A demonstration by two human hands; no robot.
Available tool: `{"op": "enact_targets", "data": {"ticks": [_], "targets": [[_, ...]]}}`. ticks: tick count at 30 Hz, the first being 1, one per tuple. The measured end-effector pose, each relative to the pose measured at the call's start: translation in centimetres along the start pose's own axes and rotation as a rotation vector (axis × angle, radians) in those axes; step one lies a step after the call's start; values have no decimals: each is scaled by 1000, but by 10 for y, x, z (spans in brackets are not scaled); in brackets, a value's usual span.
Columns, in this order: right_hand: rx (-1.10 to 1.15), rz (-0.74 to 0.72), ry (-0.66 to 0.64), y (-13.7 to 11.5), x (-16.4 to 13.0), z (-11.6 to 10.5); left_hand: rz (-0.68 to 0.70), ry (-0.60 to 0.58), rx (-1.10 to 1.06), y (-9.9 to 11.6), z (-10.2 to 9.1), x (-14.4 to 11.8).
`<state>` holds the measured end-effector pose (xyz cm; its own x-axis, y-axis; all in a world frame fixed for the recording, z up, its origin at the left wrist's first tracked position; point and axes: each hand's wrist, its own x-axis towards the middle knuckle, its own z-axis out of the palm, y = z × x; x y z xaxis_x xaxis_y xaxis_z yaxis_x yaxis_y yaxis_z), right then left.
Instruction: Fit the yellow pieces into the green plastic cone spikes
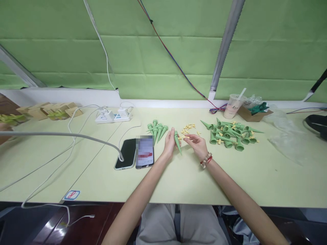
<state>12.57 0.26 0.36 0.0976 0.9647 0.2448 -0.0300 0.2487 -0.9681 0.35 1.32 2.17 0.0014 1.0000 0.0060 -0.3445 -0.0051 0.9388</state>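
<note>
My left hand [169, 142] is closed around a green plastic spike [177, 143], its pointed end tilted down toward me. Against the spike's side, my right hand [198, 144] pinches a small yellow plastic piece [184, 137]; whether it sits inside the spike or only touches it, I cannot tell. Just beyond both hands lies a loose pile of small yellow pieces [188, 127]. A group of green spikes [157, 129] rests left of my left hand. Over to the right is a larger heap of green spikes [230, 134], some with yellow pieces on them.
Two phones [127, 153] lie left of my forearms, a grey cable crossing above one. Farther back are a power strip [113, 117], a drink cup [232, 107], and a cardboard box [251, 114]. Clear plastic bags [286, 136] lie at right; small cardboard boxes [48, 110] stand far left.
</note>
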Motion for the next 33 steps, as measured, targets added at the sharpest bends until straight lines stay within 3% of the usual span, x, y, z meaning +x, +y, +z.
{"op": "enact_targets", "data": {"ticks": [6,22,27,30,33], "targets": [[-58,-10,-52,-3,-5,3,-107,-83,-63,0,2,0],[-161,-107,-8,-9,-9,4,-97,-151,25,-3,3,-4],[-202,-138,-6,-10,-10,3,-8,-177,103,-3,2,-6],[-247,-183,-2,-11,-11,2,103,-158,200,-5,-1,-6],[-259,-206,-7,-11,-12,2,127,-122,228,-8,-3,-6]]}}
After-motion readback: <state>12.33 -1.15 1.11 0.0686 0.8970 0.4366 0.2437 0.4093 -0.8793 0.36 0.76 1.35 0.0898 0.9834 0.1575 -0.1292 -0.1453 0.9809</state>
